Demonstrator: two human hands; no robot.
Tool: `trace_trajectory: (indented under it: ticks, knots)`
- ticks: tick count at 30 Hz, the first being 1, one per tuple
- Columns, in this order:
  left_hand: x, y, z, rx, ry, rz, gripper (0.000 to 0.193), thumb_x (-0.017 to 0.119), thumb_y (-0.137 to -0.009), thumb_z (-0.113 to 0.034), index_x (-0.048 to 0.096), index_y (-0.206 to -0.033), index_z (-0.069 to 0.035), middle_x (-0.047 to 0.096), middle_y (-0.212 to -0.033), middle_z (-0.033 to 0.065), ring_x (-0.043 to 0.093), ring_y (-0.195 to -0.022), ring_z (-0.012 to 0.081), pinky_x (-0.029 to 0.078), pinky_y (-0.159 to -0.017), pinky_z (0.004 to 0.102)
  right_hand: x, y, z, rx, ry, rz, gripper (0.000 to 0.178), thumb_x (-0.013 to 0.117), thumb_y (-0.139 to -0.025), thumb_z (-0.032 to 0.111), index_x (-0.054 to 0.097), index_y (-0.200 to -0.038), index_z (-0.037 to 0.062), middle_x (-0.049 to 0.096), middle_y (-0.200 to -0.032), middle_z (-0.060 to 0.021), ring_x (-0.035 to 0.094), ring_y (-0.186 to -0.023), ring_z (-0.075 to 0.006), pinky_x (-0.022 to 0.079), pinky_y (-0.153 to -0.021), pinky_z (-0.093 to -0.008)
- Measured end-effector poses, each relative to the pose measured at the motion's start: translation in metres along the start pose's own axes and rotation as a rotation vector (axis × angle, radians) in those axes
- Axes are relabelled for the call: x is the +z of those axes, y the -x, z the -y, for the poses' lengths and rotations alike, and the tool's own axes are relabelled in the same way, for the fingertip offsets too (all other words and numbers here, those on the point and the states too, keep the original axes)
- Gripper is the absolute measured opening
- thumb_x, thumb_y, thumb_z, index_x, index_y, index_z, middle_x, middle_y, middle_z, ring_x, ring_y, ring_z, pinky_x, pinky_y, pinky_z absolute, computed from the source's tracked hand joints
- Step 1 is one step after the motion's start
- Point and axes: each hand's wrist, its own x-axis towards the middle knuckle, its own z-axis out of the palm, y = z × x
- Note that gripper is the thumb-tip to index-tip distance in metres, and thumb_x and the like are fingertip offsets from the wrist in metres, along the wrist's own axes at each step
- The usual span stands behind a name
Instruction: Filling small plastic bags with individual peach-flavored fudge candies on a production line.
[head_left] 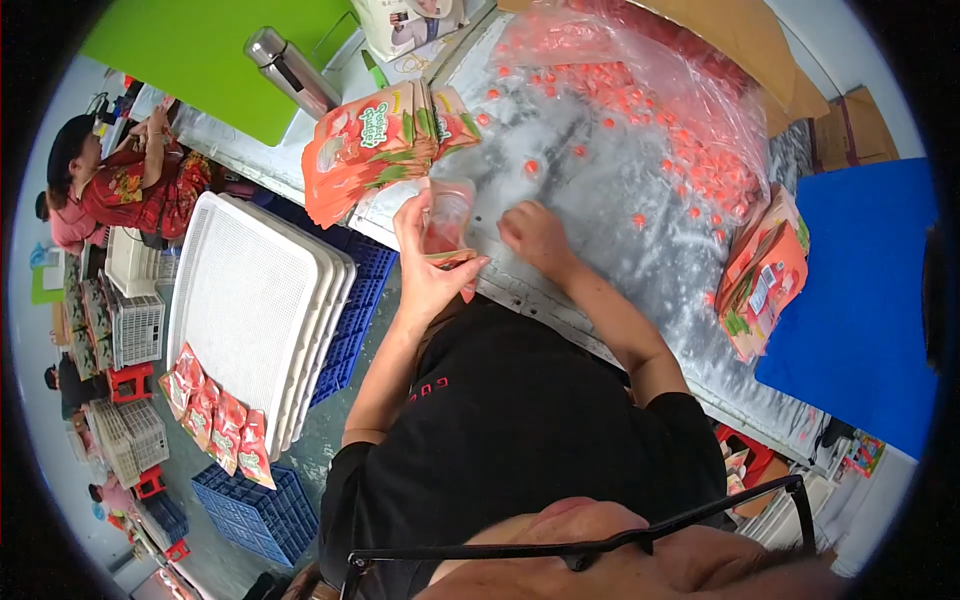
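My left hand [425,275] grips a small red pouch [447,215] with a see-through panel, at the table's near edge. Thumb and fingers press it from both sides. Just beside it, my right hand [535,240] is closed low over the grey tabletop [600,260]; what its curled fingers hold, if anything, is hidden. Beyond the left hand stands a thick stack of printed red pouches [365,150]. Small red pieces [690,160] lie heaped at the far right under clear plastic film [640,50], and several are scattered nearer my right hand.
A steel flask [290,70] stands at the far left. Stacked white trays [250,290] carry filled pouches [225,415] on the left, above a blue crate [255,510]. More pouches [765,275] lie beside a blue board [860,290] at right. Another person [140,180] sits further left.
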Motion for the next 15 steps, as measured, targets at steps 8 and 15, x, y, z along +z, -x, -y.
trace_trajectory:
  ticks: [8, 15]
  knots:
    - [0.027, -0.006, -0.037, 0.045, -0.221, 0.058, 0.110, 0.091, -0.051, -0.009, 0.031, -0.143, -0.010, 0.031, -0.134, 0.0188, 0.037, -0.127, 0.0384, 0.037, -0.107, 0.0463, -0.090, -0.079, 0.080, 0.405, -1.565, -0.412, 0.014, 0.061, -0.097, 0.023, 0.058, -0.092, 0.0094, 0.052, -0.077, 0.0014, 0.051, -0.069, -0.0096, 0.042, -0.060, -0.0248]
    - [0.045, -0.004, -0.021, 0.124, -0.254, -0.041, 0.105, 0.092, -0.053, -0.013, 0.034, -0.141, -0.008, 0.036, -0.129, 0.0223, 0.038, -0.121, 0.0406, 0.040, -0.099, 0.0494, -0.072, -0.072, 0.101, 0.557, -1.325, -0.476, 0.010, 0.058, -0.098, 0.016, 0.058, -0.100, 0.0065, 0.058, -0.093, 0.0004, 0.056, -0.085, -0.0083, 0.048, -0.077, -0.0245]
